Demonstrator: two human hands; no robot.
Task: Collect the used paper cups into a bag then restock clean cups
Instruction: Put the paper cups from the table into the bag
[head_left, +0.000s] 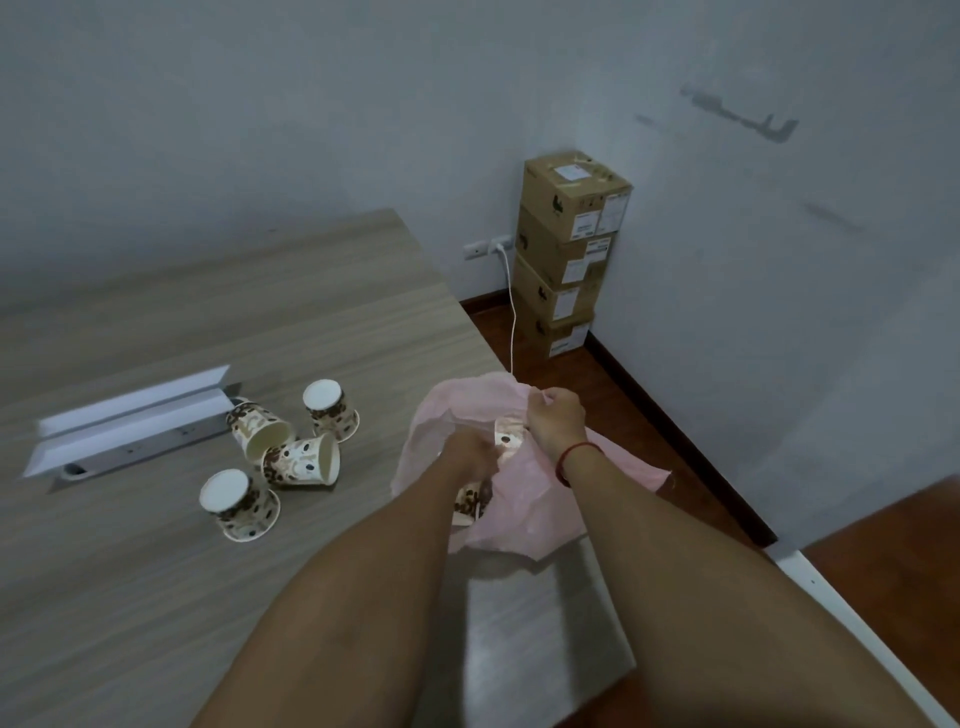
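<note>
Head view, looking steeply down.

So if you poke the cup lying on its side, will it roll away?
Probably. The sideways cup rests on its round wall on the smooth table, so it may roll. It tapers, so likely in a curve. It looks like empty paper, so probably light.

Pale scuffed walls (727, 260), reddish wooden floor (649, 415), grey wood-grain table (208, 322), stacked cardboard boxes (566, 249) in the corner.

I see a pink bag (524, 499) at my hands, cups inside; four patterned paper cups (280, 457) lie left of them, two inverted, two tipped.
</note>
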